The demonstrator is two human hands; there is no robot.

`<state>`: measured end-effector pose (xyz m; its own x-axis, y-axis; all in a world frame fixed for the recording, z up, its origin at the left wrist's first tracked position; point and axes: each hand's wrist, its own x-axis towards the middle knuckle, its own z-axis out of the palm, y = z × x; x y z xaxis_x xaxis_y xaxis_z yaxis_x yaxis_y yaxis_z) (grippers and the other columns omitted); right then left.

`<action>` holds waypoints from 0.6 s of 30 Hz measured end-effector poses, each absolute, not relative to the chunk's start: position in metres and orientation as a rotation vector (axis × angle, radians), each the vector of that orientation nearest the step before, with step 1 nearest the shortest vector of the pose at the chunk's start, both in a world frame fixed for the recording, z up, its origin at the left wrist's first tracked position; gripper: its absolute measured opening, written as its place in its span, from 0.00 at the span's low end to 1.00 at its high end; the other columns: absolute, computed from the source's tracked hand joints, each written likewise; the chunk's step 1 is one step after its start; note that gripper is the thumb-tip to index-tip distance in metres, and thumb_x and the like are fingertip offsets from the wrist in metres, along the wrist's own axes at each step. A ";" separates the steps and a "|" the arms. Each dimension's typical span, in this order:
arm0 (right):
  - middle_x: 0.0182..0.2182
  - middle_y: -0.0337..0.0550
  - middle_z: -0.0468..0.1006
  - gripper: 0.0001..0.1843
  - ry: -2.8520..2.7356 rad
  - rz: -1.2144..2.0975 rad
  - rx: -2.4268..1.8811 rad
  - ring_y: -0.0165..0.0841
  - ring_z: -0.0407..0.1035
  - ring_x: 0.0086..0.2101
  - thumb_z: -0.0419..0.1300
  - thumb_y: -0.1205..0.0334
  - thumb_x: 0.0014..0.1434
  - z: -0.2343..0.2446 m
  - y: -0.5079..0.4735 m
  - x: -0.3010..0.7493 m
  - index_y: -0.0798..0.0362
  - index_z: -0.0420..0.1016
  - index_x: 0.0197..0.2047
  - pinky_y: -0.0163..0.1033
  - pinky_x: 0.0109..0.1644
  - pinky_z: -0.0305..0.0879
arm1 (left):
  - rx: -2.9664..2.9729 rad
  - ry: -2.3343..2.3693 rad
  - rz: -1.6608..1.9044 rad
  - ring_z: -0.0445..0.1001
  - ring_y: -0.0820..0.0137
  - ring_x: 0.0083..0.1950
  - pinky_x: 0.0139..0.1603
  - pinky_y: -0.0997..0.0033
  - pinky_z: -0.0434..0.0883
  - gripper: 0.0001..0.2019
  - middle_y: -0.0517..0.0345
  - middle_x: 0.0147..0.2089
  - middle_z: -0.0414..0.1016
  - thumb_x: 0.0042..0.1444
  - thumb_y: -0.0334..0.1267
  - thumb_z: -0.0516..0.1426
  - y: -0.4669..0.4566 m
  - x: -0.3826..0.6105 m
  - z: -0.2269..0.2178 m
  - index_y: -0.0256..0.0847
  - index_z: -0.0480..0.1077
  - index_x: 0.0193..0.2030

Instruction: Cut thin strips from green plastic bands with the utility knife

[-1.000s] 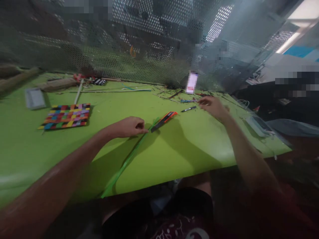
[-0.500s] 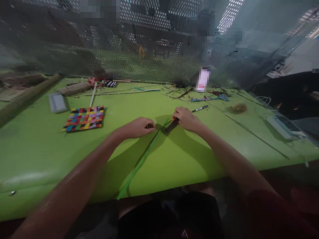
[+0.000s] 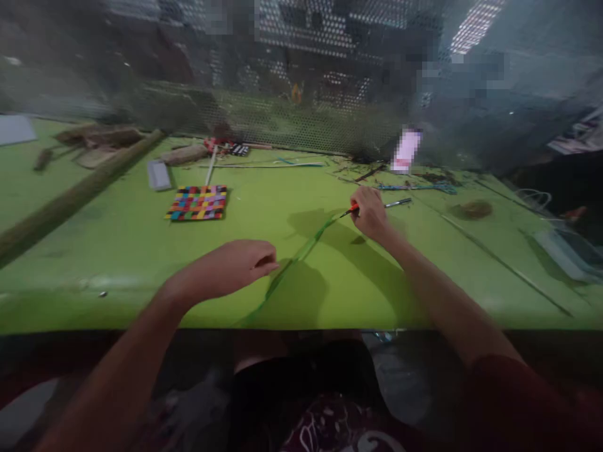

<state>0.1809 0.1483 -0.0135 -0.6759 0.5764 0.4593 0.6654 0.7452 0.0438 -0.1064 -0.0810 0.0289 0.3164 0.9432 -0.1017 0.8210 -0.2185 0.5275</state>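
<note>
My right hand (image 3: 370,212) is closed around a small tool with an orange handle (image 3: 354,207); its dark pointed tip is directed left and down toward the table, and the rest is hidden in my fingers. A long thin green strip (image 3: 311,243) lies slantwise on the green table, its far end close to that tip and its near end at the front edge. My left hand (image 3: 247,267) is curled with thumb and fingers together, just left of the strip's middle; anything between the fingertips is too small to make out. A pen (image 3: 398,203) lies beyond my right hand.
A colourful woven square (image 3: 198,202) lies left, near a grey-white box (image 3: 159,175). A long pole (image 3: 85,191) crosses the left side. A phone (image 3: 406,150) leans against the perforated screen at the back. Thin scraps lie along the back; a long stick (image 3: 504,260) lies right.
The view has shifted, with the table edge now higher. My left hand has drawn back toward me along the strip. My right hand has lifted the tool a little away from the strip.
</note>
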 end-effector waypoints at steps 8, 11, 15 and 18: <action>0.33 0.49 0.68 0.12 -2.477 -0.236 -0.751 0.39 0.60 0.36 0.53 0.75 0.47 -0.024 0.139 0.171 0.50 0.58 0.33 0.42 0.41 0.56 | 1.954 2.030 0.276 0.71 0.60 0.41 0.42 0.63 0.62 0.08 0.51 0.40 0.73 0.65 0.38 0.51 -0.180 -0.077 -0.007 0.40 0.67 0.36; 0.33 0.48 0.67 0.11 -2.430 -0.186 -0.725 0.38 0.58 0.35 0.52 0.75 0.49 -0.023 0.133 0.170 0.51 0.58 0.33 0.41 0.40 0.54 | 1.909 1.951 0.439 0.70 0.63 0.38 0.40 0.65 0.63 0.07 0.53 0.37 0.73 0.63 0.35 0.51 -0.180 -0.073 -0.017 0.41 0.68 0.34; 0.33 0.47 0.66 0.09 -2.369 -0.135 -0.684 0.36 0.57 0.34 0.51 0.75 0.51 -0.022 0.126 0.167 0.52 0.58 0.33 0.39 0.39 0.53 | 1.617 1.928 0.694 0.69 0.65 0.32 0.34 0.68 0.64 0.08 0.58 0.30 0.72 0.58 0.42 0.57 -0.180 -0.075 -0.027 0.41 0.71 0.32; 0.34 0.47 0.66 0.08 -2.325 -0.110 -0.688 0.36 0.57 0.33 0.50 0.74 0.53 -0.024 0.121 0.165 0.52 0.58 0.34 0.39 0.37 0.52 | 1.329 1.781 0.958 0.72 0.67 0.33 0.36 0.69 0.68 0.13 0.59 0.30 0.72 0.56 0.47 0.61 -0.179 -0.066 -0.034 0.41 0.75 0.41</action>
<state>0.1649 0.1206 -0.0244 -0.6142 0.4470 0.6503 0.5065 0.8553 -0.1095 -0.0661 -0.1787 -0.0338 -0.2224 0.9692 -0.1062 0.4457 0.1979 0.8730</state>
